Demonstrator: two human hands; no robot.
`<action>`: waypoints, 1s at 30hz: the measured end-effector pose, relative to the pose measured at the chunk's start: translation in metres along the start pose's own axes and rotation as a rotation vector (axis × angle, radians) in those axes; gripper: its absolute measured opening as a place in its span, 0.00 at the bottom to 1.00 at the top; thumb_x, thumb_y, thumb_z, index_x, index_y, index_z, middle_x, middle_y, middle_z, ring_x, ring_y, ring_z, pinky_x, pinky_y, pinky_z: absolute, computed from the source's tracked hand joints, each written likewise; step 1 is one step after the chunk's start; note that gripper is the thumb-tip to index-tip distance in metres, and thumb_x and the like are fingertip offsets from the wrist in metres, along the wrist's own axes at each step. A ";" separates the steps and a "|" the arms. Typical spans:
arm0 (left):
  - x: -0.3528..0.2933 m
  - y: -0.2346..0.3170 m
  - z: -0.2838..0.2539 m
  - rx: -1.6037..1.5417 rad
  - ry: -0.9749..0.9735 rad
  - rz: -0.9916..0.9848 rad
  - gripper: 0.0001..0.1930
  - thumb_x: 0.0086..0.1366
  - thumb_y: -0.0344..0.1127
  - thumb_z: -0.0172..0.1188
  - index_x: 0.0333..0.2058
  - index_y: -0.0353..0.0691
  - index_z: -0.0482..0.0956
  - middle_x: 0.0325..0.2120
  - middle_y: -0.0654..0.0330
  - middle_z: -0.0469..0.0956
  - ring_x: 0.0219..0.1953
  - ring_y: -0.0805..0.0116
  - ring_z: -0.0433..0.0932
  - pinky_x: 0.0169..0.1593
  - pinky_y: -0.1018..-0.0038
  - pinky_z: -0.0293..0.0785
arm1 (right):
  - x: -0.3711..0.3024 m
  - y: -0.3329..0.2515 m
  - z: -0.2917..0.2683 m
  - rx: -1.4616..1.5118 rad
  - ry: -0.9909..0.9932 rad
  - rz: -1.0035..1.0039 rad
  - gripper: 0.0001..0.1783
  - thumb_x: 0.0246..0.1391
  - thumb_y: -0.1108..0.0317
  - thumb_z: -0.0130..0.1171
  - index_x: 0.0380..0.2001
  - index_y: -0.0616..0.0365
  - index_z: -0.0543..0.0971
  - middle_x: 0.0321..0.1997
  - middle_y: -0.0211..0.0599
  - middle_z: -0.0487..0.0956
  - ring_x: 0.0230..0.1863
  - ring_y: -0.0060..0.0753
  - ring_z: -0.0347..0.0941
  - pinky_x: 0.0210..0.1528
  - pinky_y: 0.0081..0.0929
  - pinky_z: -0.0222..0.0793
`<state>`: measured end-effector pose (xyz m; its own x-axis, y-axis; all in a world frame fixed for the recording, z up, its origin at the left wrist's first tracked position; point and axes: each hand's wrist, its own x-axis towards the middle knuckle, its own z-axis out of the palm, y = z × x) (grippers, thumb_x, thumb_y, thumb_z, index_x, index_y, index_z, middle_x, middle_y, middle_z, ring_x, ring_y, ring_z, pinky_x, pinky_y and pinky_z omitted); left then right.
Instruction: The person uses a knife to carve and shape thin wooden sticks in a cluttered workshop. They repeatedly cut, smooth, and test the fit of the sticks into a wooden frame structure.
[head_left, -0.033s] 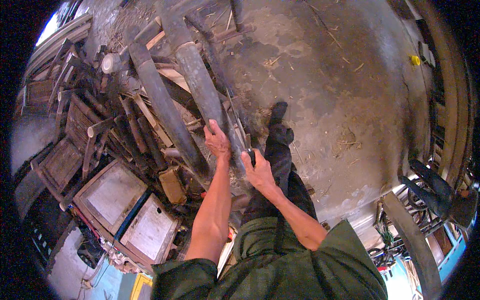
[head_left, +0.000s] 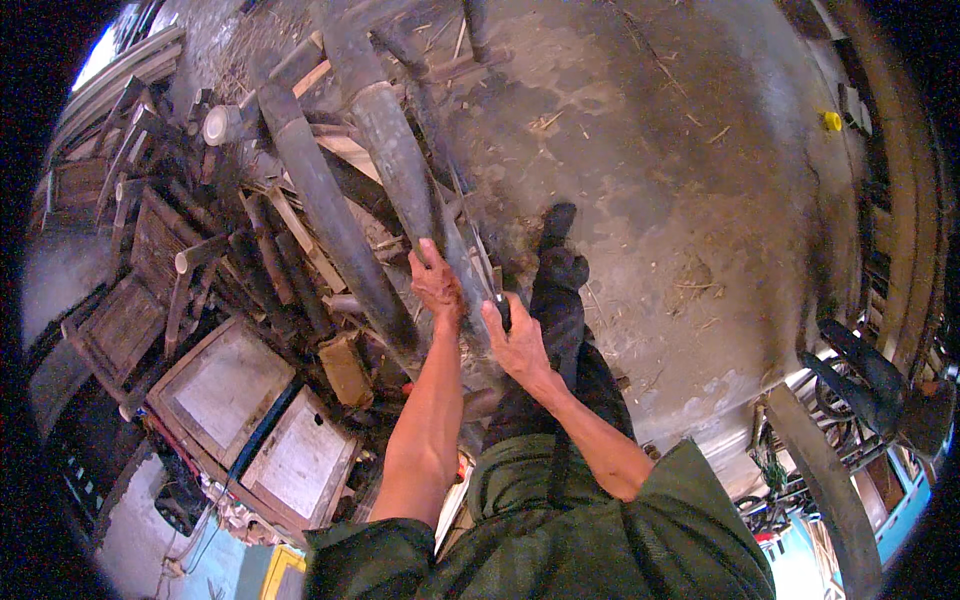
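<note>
My left hand (head_left: 437,285) has its fingers curled onto the long grey round bamboo-like pole (head_left: 395,135), which runs from beneath my hands forward and a little left. My right hand (head_left: 520,345) is closed around the black handle (head_left: 504,313) of a tool whose narrow grey metal blade (head_left: 478,245) points forward from my knuckles, close along the pole's right side. I can't tell whether the blade's edge touches the pole.

So pole and tool are both in hand; that much is done. Beyond my left fingertips the pole runs on in one piece, and I see no finished cut or split on its upper face. Its underside and the stretch by my right hand are hidden, so a started cut could be there. I judge the work on this pole unfinished.

A second grey round pole (head_left: 325,200) slants left of my left fingers, with neither hand on it. Farther left lies a heap of brown wooden pieces (head_left: 285,265); to the right of my right fingers, pale scraps dot the brown floor (head_left: 690,200).
</note>
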<state>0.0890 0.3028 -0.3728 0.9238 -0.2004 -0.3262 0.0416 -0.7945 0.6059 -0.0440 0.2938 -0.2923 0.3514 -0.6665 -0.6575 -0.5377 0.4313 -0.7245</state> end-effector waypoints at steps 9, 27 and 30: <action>0.009 -0.022 0.007 0.004 0.064 0.023 0.32 0.65 0.60 0.42 0.47 0.32 0.72 0.32 0.38 0.78 0.35 0.37 0.76 0.40 0.54 0.69 | 0.015 0.009 0.000 0.293 -0.227 0.466 0.23 0.61 0.47 0.47 0.33 0.59 0.70 0.20 0.33 0.67 0.16 0.21 0.64 0.18 0.24 0.63; 0.003 -0.006 0.004 0.074 0.079 0.029 0.30 0.67 0.58 0.42 0.46 0.33 0.73 0.36 0.40 0.78 0.38 0.39 0.76 0.42 0.54 0.68 | 0.010 0.002 -0.009 0.157 -0.114 0.145 0.23 0.62 0.48 0.46 0.34 0.61 0.70 0.22 0.43 0.73 0.21 0.33 0.71 0.25 0.36 0.67; -0.004 0.001 0.000 0.026 0.035 -0.038 0.30 0.67 0.58 0.42 0.46 0.33 0.72 0.36 0.40 0.78 0.39 0.38 0.75 0.42 0.54 0.68 | -0.002 -0.031 -0.018 0.234 -0.028 -0.035 0.23 0.61 0.49 0.47 0.35 0.64 0.70 0.23 0.46 0.74 0.24 0.36 0.73 0.29 0.38 0.68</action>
<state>0.0851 0.3032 -0.3706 0.9346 -0.1500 -0.3226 0.0673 -0.8159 0.5743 -0.0417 0.2712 -0.2646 0.3896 -0.6679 -0.6342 -0.3340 0.5393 -0.7731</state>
